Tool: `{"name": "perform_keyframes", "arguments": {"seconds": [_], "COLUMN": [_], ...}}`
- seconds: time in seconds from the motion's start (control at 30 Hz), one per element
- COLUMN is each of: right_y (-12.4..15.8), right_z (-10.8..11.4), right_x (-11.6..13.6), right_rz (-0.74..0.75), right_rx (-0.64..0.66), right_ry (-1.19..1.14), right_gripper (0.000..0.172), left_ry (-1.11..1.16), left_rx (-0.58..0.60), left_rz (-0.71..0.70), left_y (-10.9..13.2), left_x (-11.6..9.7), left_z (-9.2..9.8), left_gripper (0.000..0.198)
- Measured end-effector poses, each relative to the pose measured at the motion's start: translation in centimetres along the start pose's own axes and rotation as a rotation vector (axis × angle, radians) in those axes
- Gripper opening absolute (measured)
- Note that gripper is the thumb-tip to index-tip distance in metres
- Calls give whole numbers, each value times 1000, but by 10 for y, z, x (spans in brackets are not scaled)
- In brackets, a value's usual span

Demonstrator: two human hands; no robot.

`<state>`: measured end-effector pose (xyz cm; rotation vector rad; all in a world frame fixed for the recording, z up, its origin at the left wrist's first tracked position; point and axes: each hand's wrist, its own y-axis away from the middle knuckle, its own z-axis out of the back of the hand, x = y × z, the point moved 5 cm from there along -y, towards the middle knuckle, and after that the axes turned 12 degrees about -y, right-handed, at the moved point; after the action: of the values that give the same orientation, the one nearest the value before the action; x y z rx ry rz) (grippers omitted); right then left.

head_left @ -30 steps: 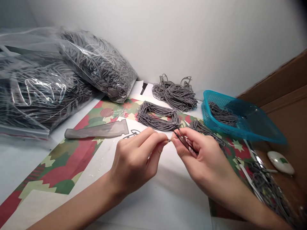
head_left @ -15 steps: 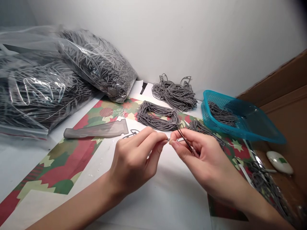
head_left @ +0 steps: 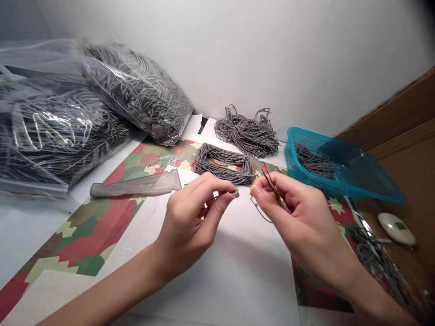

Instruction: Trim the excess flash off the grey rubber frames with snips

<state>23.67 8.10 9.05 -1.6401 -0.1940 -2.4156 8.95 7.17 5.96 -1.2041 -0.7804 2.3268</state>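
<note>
My left hand is closed in a pinch on a thin grey rubber gasket; its small rounded end sticks out past the fingertips, and the rest is mostly hidden. Just across a narrow gap, my right hand has dark tweezers in its curled fingers, tips pointing up and left. A thin grey loop hangs by the right thumb; whether it is gripped I cannot tell. Beyond the hands, a rectangular stack of grey gaskets lies on the patterned sheet, with a looser bundle behind it.
Clear bags full of grey gaskets fill the left back. A flat grey translucent strip lies left of my hands. To the right stand a blue basket with gaskets inside, a white mouse-shaped object and more loose gaskets.
My hands have moved apart from fingertip contact. The right one shifted right with the tweezers, and a thin loop now shows beneath it; the gasket end shows at the left fingertips.
</note>
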Motion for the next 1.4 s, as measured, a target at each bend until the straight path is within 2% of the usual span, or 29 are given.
{"name": "perform_keyframes", "arguments": {"seconds": [0.1,0.4,0.7,1.0,1.4], "right_y": [1,4,10,10,13], "right_z": [-2,-6,-1,4,4], "right_x": [1,6,12,18,21], "right_rz": [3,7,198,346,338], "right_rx": [13,36,-19,-56,-16], "right_ry": [-31,-78,1,251,390], "right_gripper": [12,13,18,15,23], "left_ry": [47,109,210,315,355], "left_rx": [13,43,60,43,46], "left_rz": [38,62,124,177,210], "left_y": [0,0,-2,-2,0], "left_x": [1,1,3,4,5], "left_z": [0,-1,-1,0,-2], "left_gripper": [10,9,11,13,9]}}
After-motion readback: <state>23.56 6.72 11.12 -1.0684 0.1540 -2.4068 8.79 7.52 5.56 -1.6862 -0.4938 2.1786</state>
